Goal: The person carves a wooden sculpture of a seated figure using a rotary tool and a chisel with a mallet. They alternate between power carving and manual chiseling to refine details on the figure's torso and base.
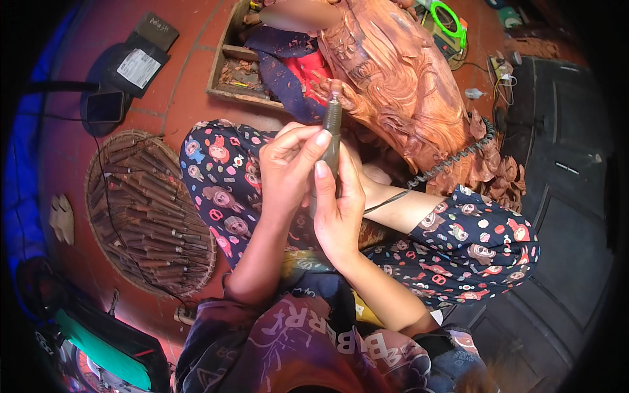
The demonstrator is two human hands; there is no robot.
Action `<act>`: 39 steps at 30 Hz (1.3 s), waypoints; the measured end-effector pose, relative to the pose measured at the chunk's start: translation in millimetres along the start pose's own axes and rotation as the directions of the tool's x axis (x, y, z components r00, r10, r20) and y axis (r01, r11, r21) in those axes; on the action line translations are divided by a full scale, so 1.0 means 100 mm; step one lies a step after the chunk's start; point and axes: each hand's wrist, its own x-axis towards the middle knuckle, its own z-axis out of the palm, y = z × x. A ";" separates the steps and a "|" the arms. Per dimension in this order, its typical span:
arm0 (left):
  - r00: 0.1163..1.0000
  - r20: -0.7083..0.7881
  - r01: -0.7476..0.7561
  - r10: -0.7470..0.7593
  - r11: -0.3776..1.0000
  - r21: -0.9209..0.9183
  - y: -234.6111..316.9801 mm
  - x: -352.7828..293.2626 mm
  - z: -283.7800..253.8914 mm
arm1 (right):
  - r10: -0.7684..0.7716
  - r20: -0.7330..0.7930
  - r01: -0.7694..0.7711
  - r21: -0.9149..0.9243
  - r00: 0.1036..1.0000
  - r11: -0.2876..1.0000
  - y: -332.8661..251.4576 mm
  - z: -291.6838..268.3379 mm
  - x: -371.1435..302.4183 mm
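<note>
Our shirt (pixel 275 340) is closest, and past it our left hand (pixel 288 157) and right hand (pixel 341 206) are together, both wrapped around a dark tool (pixel 332 128) near the wood carving (pixel 400 85), probably so it doesn't wobble.

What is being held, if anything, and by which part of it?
A slim dark tool: the left hand pinches it near its ribbed section, and the right hand holds its body lower down.
</note>
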 end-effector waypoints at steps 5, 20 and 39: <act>0.999 0.044 -0.011 0.011 1.000 0.000 -0.06 -0.02 0.05 | 0.230 -0.020 -0.228 0.087 0.973 0.970 -0.03 -0.06 -0.07; 0.994 0.101 -0.050 0.048 0.999 0.016 -0.14 -0.04 0.04 | 0.054 -0.086 -0.045 0.104 0.995 0.994 0.20 -0.04 -0.15; 0.997 0.081 0.015 -0.020 0.998 0.064 0.07 -0.01 0.13 | 0.301 0.078 -0.308 0.365 0.950 0.879 -0.22 -0.12 -0.06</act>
